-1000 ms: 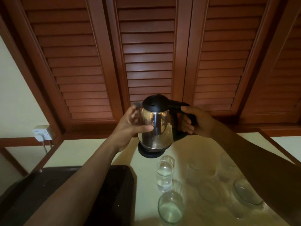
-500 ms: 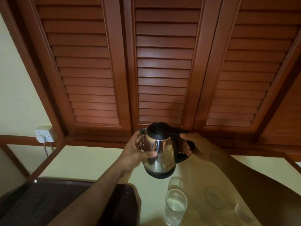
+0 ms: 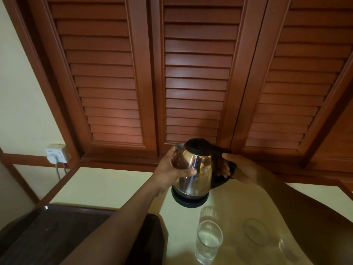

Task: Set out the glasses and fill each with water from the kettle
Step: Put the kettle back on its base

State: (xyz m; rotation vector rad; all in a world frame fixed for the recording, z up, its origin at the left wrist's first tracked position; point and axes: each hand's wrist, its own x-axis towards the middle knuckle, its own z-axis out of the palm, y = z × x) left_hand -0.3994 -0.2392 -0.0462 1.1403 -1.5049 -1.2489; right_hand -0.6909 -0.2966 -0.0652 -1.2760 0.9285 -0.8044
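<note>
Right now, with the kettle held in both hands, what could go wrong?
The left hand grips the bare steel side of the kettle; if the water is hot, it may burn and let go.
The kettle hangs close to the glass with water; a low swing could knock it.
The glasses on the right sit in shadow, so the right hand could miss them while pouring.

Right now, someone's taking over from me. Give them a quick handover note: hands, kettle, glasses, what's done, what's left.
Left hand holds the kettle by its steel body; right hand grips its black handle. Kettle is roughly upright over the table, behind the glasses, not pouring.
Done: glasses are out; front glass holds water.
Second glass just behind it, third glass and fourth glass to its right: levels unclear in the dim light.
To do: check those three, top up, set kettle down.
</note>
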